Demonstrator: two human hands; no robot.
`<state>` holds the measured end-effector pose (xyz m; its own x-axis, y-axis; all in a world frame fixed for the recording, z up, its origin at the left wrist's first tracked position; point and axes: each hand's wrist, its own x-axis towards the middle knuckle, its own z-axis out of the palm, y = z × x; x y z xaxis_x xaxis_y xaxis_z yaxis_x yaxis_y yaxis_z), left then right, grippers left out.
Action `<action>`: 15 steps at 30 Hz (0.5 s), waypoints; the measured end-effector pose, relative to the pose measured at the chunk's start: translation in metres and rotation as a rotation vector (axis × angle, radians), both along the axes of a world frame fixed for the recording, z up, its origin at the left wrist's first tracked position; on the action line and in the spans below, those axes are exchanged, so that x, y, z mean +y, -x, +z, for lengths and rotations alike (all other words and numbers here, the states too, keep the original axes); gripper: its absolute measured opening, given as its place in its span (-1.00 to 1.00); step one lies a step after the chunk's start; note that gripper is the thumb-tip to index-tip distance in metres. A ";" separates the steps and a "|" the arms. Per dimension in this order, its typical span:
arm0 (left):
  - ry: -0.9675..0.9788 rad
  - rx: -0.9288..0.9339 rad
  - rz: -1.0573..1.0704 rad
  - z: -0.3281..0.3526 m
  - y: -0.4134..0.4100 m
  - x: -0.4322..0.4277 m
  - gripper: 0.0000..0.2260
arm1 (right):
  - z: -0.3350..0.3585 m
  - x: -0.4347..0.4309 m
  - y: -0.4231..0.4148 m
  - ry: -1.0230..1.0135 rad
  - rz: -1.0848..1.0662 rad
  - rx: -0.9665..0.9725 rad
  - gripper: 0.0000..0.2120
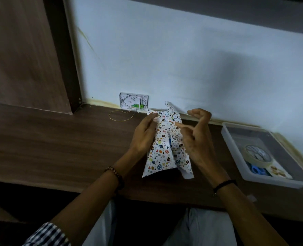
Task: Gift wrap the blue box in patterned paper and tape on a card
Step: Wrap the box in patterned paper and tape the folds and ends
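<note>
The patterned paper (160, 153), white with small coloured eggs and leaves, is folded around the blue box on the wooden desk. Only a thin sliver of the blue box (170, 141) shows through the gap where the paper edges meet. My left hand (144, 134) lies flat against the left side of the paper, fingers straight, holding it down. My right hand (195, 137) is at the right side, index finger pressing on the paper near the seam, the other fingers curled and raised. A tape roll (258, 154) and a small card (278, 172) lie in the tray at right.
A white plastic tray (235, 157) stands at the desk's right, also holding blue-handled scissors (258, 170). A white wall box (133, 102) with a thin yellow wire loop (120, 117) sits at the back by the wall. The desk's front edge runs just below the parcel.
</note>
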<state>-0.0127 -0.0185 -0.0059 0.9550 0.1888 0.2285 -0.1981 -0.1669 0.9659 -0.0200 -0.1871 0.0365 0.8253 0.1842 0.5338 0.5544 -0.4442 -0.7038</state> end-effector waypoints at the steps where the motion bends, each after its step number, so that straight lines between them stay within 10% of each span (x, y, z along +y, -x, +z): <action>1: -0.004 0.008 0.011 -0.003 0.004 0.004 -0.65 | -0.001 -0.003 0.001 -0.026 -0.006 0.020 -0.62; 15: -0.029 0.020 -0.223 -0.024 0.082 0.013 -0.49 | -0.051 -0.024 0.047 -0.312 -0.131 0.129 -0.48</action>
<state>-0.0951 -0.0050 -0.0302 0.9767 -0.0340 0.2118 -0.2145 -0.1486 0.9653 -0.0672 -0.2109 -0.0143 0.8953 -0.0832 0.4375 0.4046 -0.2587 -0.8771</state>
